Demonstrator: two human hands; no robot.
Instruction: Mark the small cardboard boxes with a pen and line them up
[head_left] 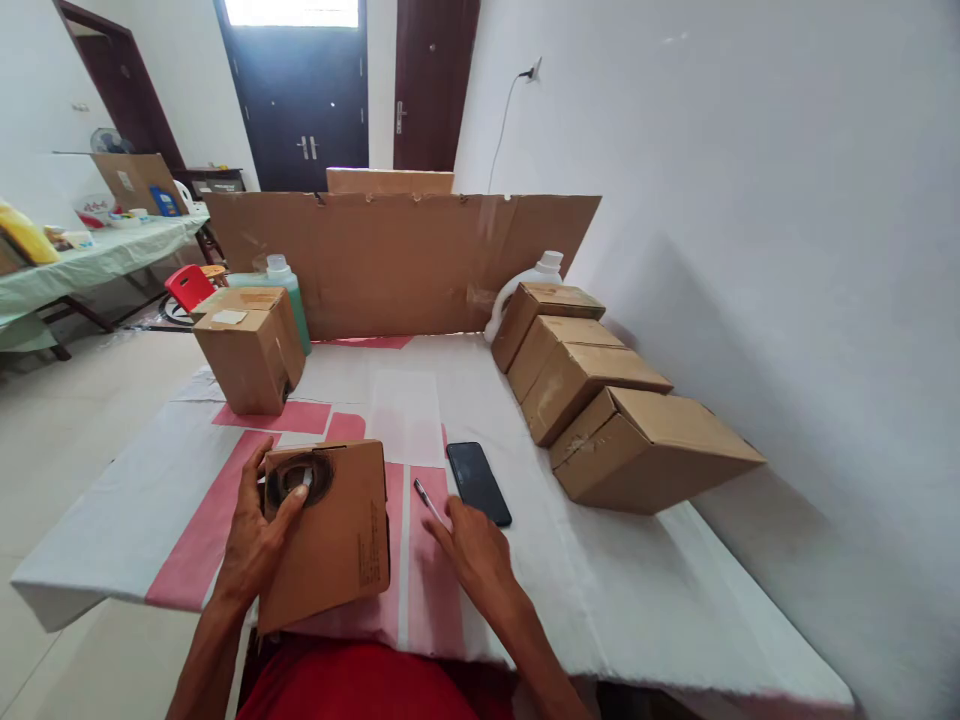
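My left hand (pixel 262 520) is closed on a brown cardboard box (pixel 337 540) at the table's front edge, with the fingers on its left side. The thumb presses beside a dark round patch (pixel 324 470) near the top of the box; I cannot tell whether it is a hole or a mark. Small print runs down the box's right part. Between the thumb and fingers of my right hand (pixel 472 540) is a slim pen (pixel 424 492), its dark end pointing up and left. A black phone (pixel 480 482) lies flat just beyond that hand.
Several closed cardboard boxes (pixel 592 370) stand in a slanting row on the right by the wall. Another box (pixel 247 350) is at the left, before a green-filled jug (pixel 298 310). A white jug (pixel 544 265) and upright cardboard sheet (pixel 405 265) close off the far side.
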